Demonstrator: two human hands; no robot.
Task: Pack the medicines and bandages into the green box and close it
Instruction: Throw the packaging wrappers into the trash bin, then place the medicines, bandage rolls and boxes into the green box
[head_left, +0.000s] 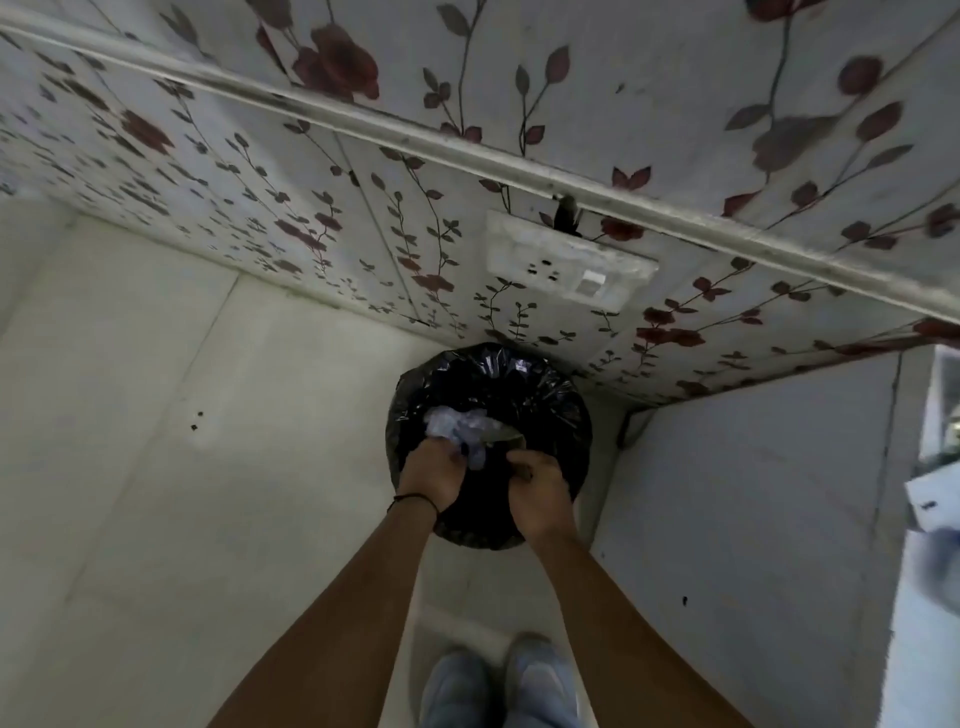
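Below, left hand (431, 475) clutching crumpled pale plastic (457, 428), right hand (537, 488) fingers curled together, over black-lined bin (540, 395), no green box visible.

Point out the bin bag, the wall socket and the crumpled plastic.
black bin bag (540, 395): head view, far inner side.
wall socket plate (569, 265): head view, plate face.
crumpled clear plastic (457, 423): head view, top of wad.

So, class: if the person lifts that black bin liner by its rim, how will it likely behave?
The black bin liner looks thin and crinkled, so probably floppy. Its glossy film may slip. Only crumpled pale plastic shows inside, so likely light.
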